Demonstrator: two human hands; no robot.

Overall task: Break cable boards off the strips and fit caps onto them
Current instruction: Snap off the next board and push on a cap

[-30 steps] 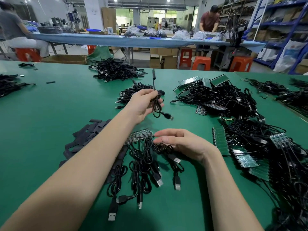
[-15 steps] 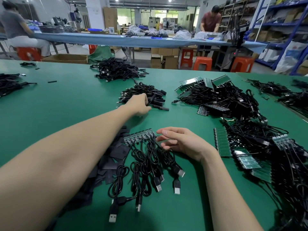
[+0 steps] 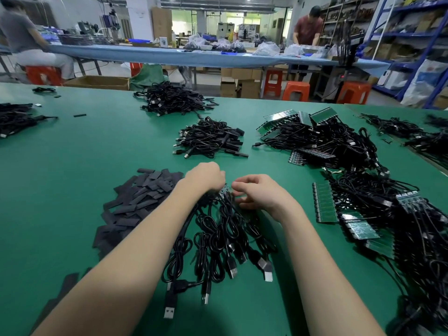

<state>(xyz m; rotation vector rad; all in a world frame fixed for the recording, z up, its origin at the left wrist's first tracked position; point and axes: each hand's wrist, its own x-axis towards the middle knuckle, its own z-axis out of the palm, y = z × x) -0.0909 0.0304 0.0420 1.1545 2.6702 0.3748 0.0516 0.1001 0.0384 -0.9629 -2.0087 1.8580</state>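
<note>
Toward the left edge of the green worktop (image 3: 60,180) lies a loose heap of black caps (image 3: 143,197). Beside it the left hand (image 3: 206,177) curls over the near strip of cable boards (image 3: 225,190) — whether it actually grips the strip is hidden. The right hand (image 3: 259,191) hovers just beside, fingers loosely bent, holding nothing visible. Finished capped cables (image 3: 211,139) sit mid-worktop; toward the right edge many unbroken strips (image 3: 326,202) wait — most work likely remains.
</note>
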